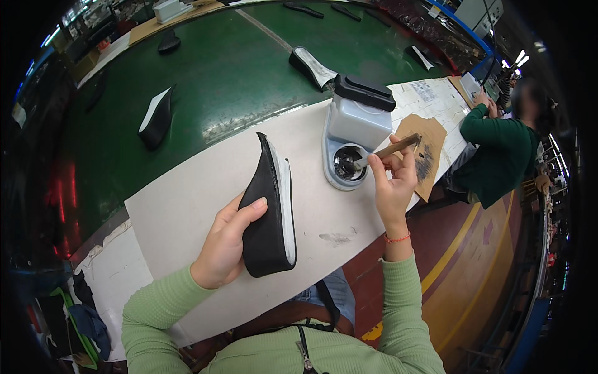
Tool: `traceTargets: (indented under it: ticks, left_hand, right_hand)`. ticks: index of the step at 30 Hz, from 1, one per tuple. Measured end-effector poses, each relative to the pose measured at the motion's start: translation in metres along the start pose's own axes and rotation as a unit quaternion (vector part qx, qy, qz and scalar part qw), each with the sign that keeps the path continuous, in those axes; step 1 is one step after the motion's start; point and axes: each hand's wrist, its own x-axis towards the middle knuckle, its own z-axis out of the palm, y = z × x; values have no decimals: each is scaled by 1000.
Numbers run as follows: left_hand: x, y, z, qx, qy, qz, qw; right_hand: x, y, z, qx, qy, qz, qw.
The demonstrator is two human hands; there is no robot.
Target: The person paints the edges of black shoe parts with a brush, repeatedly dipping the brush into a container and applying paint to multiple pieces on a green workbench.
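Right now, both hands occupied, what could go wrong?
1. Staining: the brown wooden-handled tool in the right hand has its tip in the round, dark-stained blue-grey cup; a drip might mark the white face of the black wedge-shaped sole held by the left hand.
2. Transfer: dark smudges lie on the pale flat board, so if wet, they could dirty the sole if it's set down there.

A printed label (425,91) is lying at two o'clock on the white tabletop (453,105), its print showing too small to read; a purple arrow (488,232) is marking the floor (476,283) near three o'clock.
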Motion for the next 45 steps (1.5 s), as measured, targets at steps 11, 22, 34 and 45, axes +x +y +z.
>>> traceTargets:
  ticks: [11, 22, 34, 45]
  left_hand:
    - [-15, 2, 5, 37, -70, 87, 993]
    - [-39, 12, 11, 97, -135, 101, 981]
    - [-44, 16, 15, 127, -103, 157, 974]
    - [-45, 17, 14, 156, -78, 193, 966]
  right_hand:
    - [-28, -81, 13, 434, -99, 229, 866]
    - [-29, -124, 28, 339, 17, -37, 940]
    - [-38, -129, 29, 307, -23, -66, 949]
    - [-36, -131, 30, 375, -55, -44, 924]
